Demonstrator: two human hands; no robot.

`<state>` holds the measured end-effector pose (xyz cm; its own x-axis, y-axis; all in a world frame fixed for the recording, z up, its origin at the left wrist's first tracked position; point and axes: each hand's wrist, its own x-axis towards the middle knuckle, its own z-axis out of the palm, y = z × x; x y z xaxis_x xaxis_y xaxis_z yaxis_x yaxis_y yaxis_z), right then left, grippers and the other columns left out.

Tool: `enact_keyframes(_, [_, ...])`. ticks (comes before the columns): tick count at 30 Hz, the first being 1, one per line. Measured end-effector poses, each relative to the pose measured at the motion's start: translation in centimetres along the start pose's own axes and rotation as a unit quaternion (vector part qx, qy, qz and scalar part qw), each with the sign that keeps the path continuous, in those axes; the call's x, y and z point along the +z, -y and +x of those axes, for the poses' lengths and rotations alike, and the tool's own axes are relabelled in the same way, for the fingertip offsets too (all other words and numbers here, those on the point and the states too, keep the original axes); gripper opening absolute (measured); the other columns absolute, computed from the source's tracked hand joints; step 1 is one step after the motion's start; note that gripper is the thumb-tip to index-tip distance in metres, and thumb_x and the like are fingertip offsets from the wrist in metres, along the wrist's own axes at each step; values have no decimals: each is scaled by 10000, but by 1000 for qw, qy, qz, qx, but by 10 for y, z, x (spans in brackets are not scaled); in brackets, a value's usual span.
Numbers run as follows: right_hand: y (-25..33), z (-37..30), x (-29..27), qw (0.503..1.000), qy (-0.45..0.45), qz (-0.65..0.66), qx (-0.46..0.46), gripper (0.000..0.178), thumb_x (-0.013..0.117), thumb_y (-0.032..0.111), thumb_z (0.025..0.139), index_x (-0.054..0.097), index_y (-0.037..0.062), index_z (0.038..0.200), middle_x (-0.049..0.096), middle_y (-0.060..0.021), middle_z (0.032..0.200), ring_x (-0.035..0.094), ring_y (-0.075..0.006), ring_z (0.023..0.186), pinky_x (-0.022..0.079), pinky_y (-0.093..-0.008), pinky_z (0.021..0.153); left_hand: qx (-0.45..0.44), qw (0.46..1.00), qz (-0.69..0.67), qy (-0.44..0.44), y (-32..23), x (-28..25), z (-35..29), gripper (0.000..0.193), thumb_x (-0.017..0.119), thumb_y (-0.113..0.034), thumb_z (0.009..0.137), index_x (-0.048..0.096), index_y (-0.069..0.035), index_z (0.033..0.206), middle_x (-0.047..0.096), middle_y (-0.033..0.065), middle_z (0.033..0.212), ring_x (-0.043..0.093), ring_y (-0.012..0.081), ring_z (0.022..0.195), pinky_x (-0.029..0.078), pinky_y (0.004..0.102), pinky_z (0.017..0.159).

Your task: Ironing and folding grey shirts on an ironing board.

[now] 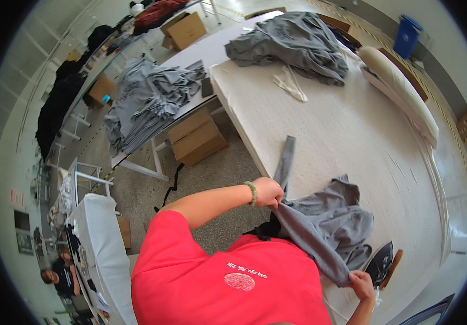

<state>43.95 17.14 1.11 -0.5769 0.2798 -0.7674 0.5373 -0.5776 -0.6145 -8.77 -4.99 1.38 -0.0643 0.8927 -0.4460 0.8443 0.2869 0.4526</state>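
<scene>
A grey long-sleeved garment point(328, 230) lies bunched along the near edge of the white padded table, one edge pulled taut between my two hands. My left hand point(269, 192) is closed on its upper left end, beside a narrow grey strip that looks like a sleeve point(285, 161) stretching away over the table. At the lower right end, my right hand point(362, 284) pinches the garment's edge. Just beyond that hand rests a dark, pointed iron point(381, 263) with a brown piece along its side. Folds hide part of the garment's shape.
The padded table point(336, 130) carries a heap of grey garments point(295, 46), a white cloth scrap point(290, 84) and a long pale roll point(401, 92). More grey garments point(152, 100) cover the adjoining table, above a cardboard box point(196, 138). Another person point(62, 275) is at the far left.
</scene>
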Motion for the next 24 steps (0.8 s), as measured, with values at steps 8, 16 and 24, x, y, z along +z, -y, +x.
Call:
enact_keyframes(8, [7, 5, 3, 994, 15, -108, -27, 151, 829, 146, 914, 730, 32, 929, 711, 7, 857, 673, -107, 802, 568, -292, 721, -29, 997, -75, -17, 6, -2, -8, 153, 781, -226, 868, 762, -103, 958, 760, 120, 901, 732, 314, 854, 570, 418, 767])
enact_keyframes(16, [30, 20, 45, 952, -143, -270, -34, 194, 802, 193, 921, 707, 29, 958, 717, -59, 834, 683, -189, 733, 567, -345, 686, -95, 967, -214, -99, 10, 34, -17, 153, 749, -160, 944, 701, -52, 1041, 737, 89, 881, 722, 210, 799, 575, 355, 682])
enact_keyframes(24, [97, 92, 31, 777, -317, -474, -267, 161, 720, 197, 931, 725, 59, 1013, 712, -162, 1084, 691, -368, 996, 557, -443, 867, -105, 864, -446, -207, -12, 51, -10, 113, 702, -129, 993, 669, -42, 1058, 731, 82, 879, 714, 157, 792, 574, 329, 644])
